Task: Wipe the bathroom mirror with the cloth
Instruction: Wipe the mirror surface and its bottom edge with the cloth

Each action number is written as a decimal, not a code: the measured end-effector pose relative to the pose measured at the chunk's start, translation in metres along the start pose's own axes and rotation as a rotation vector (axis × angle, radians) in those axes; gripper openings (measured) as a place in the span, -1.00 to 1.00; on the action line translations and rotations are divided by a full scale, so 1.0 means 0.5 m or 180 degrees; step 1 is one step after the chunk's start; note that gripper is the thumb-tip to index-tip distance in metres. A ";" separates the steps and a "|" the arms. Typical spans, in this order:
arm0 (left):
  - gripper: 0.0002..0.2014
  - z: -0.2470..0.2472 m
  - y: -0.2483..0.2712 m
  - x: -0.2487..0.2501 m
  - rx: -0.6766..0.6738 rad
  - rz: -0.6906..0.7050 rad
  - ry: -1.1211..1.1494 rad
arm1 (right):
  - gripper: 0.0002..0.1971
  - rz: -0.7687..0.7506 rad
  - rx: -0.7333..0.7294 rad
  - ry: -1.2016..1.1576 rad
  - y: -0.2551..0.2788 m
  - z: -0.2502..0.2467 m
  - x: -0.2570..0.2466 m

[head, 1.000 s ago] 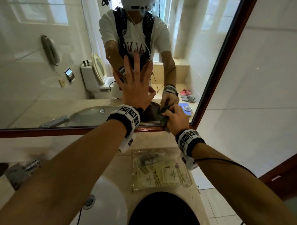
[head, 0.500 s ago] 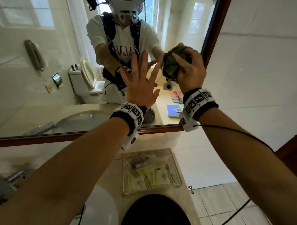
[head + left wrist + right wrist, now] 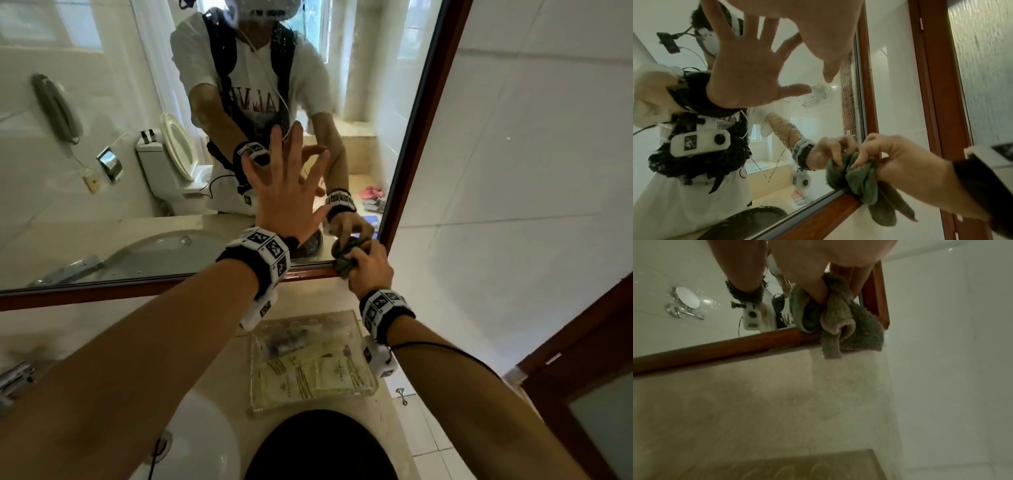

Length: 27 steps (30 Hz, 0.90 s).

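- The left hand (image 3: 286, 192) was raised with its arm stretched forward, and its fingers (image 3: 756, 19) were spread wide and straight against the mirror (image 3: 102, 137), palm to the glass, with nothing held.
- The right hand (image 3: 368, 265) was reached out lower, at the mirror's bottom right corner, and its fingers (image 3: 865, 151) were curled round the cloth (image 3: 344, 257).
- The cloth, green and bunched, was pressed into that corner where the glass meets the wooden frame (image 3: 137, 287); loose folds (image 3: 849, 331) were seen hanging over the frame's lower rail.
- Both wrists were wrapped in black bands carrying white marker blocks.
- A clear tray (image 3: 359, 325) was set on the counter (image 3: 222, 370) below the mirror, near the counter's right edge and between the two forearms.
- Pale packets with printed lines were laid flat in the tray, with a darker item at its far end; what they were could not be told.
- A white basin (image 3: 205, 438) was sunk into the counter to the tray's left, with a drain at its near side.
- A chrome tap (image 3: 17, 377) was seen at the counter's left edge.
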State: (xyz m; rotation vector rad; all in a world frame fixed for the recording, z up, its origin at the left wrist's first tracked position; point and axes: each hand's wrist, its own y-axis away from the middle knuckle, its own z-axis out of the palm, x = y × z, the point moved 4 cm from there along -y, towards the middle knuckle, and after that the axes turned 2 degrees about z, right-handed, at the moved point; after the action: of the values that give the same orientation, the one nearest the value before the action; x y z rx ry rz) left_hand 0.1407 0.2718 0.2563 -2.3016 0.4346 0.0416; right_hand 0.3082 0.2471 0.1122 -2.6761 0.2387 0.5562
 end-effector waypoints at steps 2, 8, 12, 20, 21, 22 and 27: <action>-0.05 0.001 0.000 0.003 -0.0053 0.0006 -0.0057 | -0.77 0.0059 0.0090 -0.0014 -0.017 -0.019 0.001; -0.03 -0.005 -0.002 0.014 -0.0080 -0.0136 0.0006 | -0.78 -0.0318 0.0992 -0.0283 -0.072 -0.162 -0.044; -0.10 -0.011 -0.005 0.017 -0.0069 -0.0203 0.0025 | -0.81 -0.0723 0.1538 -0.0371 -0.114 -0.284 -0.104; -0.14 -0.047 -0.024 0.013 0.0095 -0.0207 0.0053 | -0.61 -0.0950 0.2140 -0.0647 -0.169 -0.390 -0.164; -0.13 -0.046 -0.027 0.010 0.0111 -0.0216 0.0074 | -0.63 -0.0932 0.2130 -0.0601 -0.165 -0.378 -0.159; -0.12 -0.048 -0.030 0.012 0.0101 -0.0219 0.0088 | -0.69 -0.0926 0.2084 -0.0568 -0.161 -0.367 -0.150; -0.10 -0.041 -0.012 0.003 -0.0071 -0.0311 0.0108 | -0.80 -0.0746 0.1443 -0.0058 -0.120 -0.276 -0.117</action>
State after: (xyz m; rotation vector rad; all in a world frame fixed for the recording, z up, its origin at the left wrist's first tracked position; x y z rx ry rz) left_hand 0.1421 0.2607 0.2743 -2.3453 0.3400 -0.0414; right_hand 0.3176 0.2499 0.2734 -2.2185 0.0360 0.3963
